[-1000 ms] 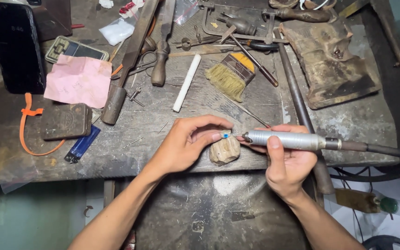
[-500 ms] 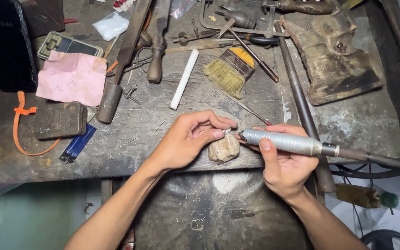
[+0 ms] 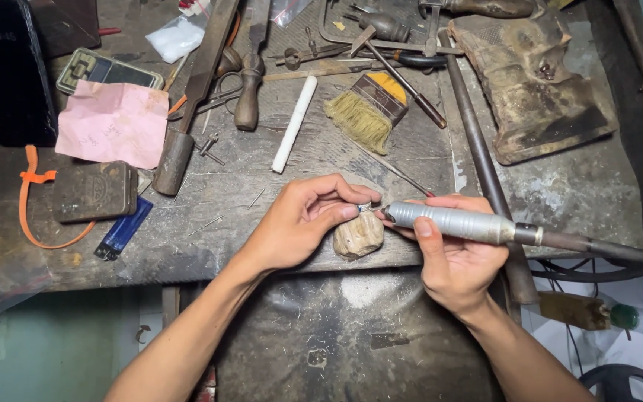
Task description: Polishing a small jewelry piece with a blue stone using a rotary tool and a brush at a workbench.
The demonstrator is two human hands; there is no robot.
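Left hand in a narrow fingertip grip on a small metal ring, pressed atop a worn wooden bench peg at the worktop front edge. Right hand wrapped around a silver rotary handpiece, tip touching the ring from 3 o'clock. At 12 o'clock, near: bristle brush, white stick. At 10 o'clock, well apart: pink paper.

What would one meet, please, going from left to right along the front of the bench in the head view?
Orange strap → dark metal tin → blue lighter → left hand → small ring over the wooden peg → silver rotary handpiece in the right hand → long metal rod.
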